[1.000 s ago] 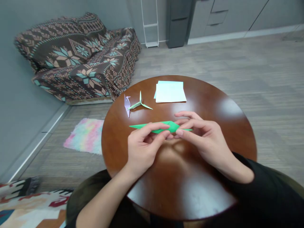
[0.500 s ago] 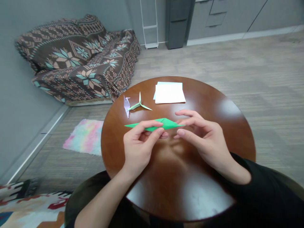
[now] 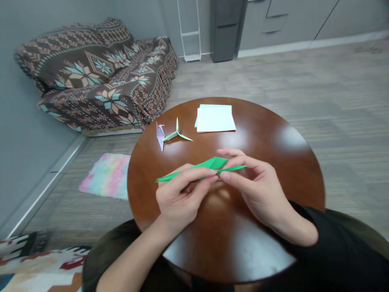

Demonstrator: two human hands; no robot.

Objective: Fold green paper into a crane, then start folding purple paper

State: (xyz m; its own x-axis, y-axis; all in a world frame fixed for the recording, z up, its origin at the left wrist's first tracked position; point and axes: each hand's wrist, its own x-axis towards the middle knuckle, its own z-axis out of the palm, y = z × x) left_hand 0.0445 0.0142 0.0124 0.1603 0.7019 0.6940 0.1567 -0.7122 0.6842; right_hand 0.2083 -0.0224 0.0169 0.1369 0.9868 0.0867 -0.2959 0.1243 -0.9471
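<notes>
The left hand [image 3: 179, 198] and right hand [image 3: 258, 190] each grip one long, pointed green folded paper [image 3: 209, 165], pinched between thumb and fingers over the round brown wooden counter [image 3: 282, 174]. Toward the upper middle of the frame lie one white paper stack [image 3: 215, 118], one lilac origami crane [image 3: 160, 136] and one pale green three-pointed origami piece [image 3: 176, 135].

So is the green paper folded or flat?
Folded: the green paper forms a long, narrow point with creases, pinched between the left hand and right hand.

Left hand [image 3: 179, 195], right hand [image 3: 258, 192] pinching green origami fold [image 3: 212, 164] above round wooden table [image 3: 267, 134].
</notes>
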